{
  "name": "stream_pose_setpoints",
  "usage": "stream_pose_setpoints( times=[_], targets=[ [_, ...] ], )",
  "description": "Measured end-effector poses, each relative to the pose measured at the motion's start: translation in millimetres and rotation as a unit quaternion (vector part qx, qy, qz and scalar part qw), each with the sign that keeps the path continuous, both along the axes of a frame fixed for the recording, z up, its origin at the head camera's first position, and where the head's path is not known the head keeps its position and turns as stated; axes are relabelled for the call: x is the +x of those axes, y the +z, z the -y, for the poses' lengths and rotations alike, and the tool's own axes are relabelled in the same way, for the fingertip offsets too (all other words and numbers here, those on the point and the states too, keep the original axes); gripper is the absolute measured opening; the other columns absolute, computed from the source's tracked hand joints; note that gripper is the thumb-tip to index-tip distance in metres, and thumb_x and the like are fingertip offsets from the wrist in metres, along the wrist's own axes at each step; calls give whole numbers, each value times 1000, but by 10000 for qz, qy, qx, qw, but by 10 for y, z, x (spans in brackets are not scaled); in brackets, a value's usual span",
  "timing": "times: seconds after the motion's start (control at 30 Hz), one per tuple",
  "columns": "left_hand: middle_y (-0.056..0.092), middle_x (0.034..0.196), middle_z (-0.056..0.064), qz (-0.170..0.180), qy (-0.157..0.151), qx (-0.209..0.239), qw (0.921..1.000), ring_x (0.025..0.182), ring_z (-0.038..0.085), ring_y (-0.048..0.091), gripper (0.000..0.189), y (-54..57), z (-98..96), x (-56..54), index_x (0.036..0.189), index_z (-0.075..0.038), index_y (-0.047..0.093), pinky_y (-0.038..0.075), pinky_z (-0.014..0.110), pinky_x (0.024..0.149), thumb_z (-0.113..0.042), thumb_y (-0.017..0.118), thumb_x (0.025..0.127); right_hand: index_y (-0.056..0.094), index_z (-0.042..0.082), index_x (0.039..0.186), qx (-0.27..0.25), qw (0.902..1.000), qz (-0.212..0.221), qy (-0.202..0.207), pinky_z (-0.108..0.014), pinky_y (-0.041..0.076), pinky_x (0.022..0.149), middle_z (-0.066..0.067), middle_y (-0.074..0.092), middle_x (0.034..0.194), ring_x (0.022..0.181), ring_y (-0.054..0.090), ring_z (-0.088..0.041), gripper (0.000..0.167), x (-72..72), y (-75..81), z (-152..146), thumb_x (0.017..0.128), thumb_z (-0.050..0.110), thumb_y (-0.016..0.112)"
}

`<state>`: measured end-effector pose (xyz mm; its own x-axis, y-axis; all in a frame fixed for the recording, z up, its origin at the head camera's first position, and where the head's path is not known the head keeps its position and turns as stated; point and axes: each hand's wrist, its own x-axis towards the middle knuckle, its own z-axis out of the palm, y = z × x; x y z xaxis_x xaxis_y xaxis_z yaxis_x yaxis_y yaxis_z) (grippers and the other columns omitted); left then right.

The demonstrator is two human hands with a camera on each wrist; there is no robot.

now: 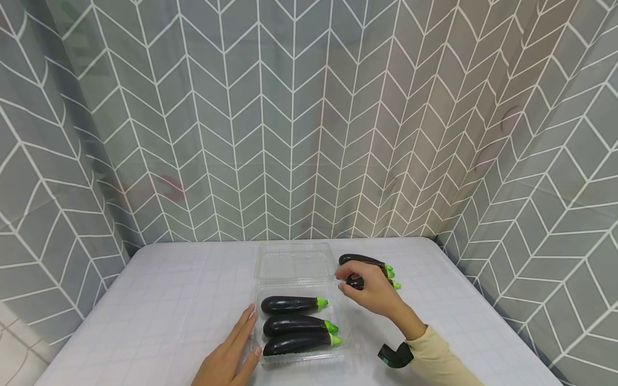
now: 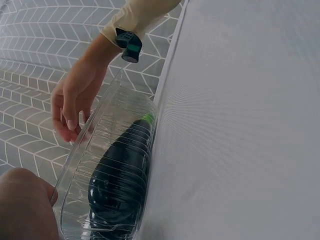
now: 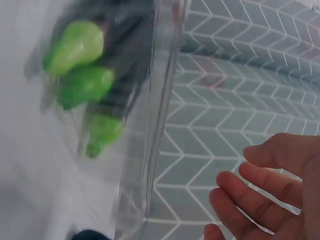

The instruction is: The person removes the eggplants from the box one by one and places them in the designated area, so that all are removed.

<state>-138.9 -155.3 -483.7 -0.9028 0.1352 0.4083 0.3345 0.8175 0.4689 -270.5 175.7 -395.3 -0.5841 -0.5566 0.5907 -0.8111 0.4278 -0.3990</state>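
Note:
Three dark eggplants with green stem ends lie side by side in a clear plastic clamshell container (image 1: 347, 321): a far one (image 1: 289, 304), a middle one (image 1: 295, 324) and a near one (image 1: 298, 343). The container's lid (image 1: 293, 262) is folded back, away from me. At its left wall my left hand (image 1: 229, 351) rests with fingers extended, fingertips at the rim. My right hand (image 1: 374, 289) hovers by the container's back right corner, fingers loosely bent and thumb apart, holding nothing. Behind it, more eggplants (image 1: 359, 259) lie on the table, partly hidden by the hand.
A white cloth covers the table (image 1: 169, 300). Grey curtains (image 1: 289, 134) with a white chevron pattern stand behind it and along both sides. A dark strap device (image 1: 396, 355) sits at my right wrist, beside the cream sleeve (image 1: 436, 354).

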Motion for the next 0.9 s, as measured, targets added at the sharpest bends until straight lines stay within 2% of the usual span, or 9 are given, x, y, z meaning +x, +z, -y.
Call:
stream_pose_setpoints(
  times=[0.2, 0.4, 0.5, 0.63, 0.77, 0.9],
  targets=[
    [38, 165, 0, 109, 51, -15, 9999, 117, 24, 67, 66, 15, -4, -1, 156, -8, 49, 60, 48, 82, -42, 65, 102, 72, 14, 113, 344, 9980, 315, 418, -47, 59, 82, 0, 73, 106, 98, 68, -15, 26, 90, -27, 114, 90, 5, 79],
    [40, 164, 3, -251, -81, 17, 9997, 116, 24, 67, 65, -40, 12, -19, 154, -5, 51, 61, 45, 79, -33, 72, 99, 71, 11, 114, 434, 9943, 484, 847, -46, 59, 80, -5, 74, 106, 97, 69, -18, 29, 154, -80, 209, 88, 3, 80],
    [41, 163, 4, -348, -133, 43, 9993, 117, 24, 67, 65, -55, 17, -27, 153, -4, 51, 61, 45, 79, -31, 73, 98, 71, 10, 115, 538, 9914, 596, 1035, -43, 59, 80, -4, 74, 107, 97, 69, -20, 29, 178, -110, 249, 88, 3, 81],
    [41, 163, 3, -318, -139, 60, 9994, 117, 24, 67, 65, -54, 17, -29, 153, -4, 51, 61, 45, 79, -32, 72, 99, 71, 8, 116, 740, 9873, 778, 1167, -40, 58, 82, -2, 74, 110, 98, 69, -19, 27, 193, -158, 291, 90, 7, 80],
    [41, 163, 5, -331, -172, 60, 9993, 117, 25, 67, 65, -46, 18, -32, 153, -3, 51, 61, 45, 80, -30, 72, 98, 72, 4, 116, 935, 9830, 960, 1254, -39, 58, 85, -6, 74, 111, 101, 69, -16, 27, 199, -201, 321, 91, 11, 80],
    [41, 163, 5, -325, -174, 60, 9993, 115, 24, 68, 65, -42, 18, -28, 153, -3, 51, 61, 45, 79, -30, 73, 98, 72, 5, 117, 1150, 9776, 1202, 1289, -37, 56, 89, -3, 74, 112, 104, 68, -13, 28, 209, -232, 345, 91, 12, 81]
  ],
)
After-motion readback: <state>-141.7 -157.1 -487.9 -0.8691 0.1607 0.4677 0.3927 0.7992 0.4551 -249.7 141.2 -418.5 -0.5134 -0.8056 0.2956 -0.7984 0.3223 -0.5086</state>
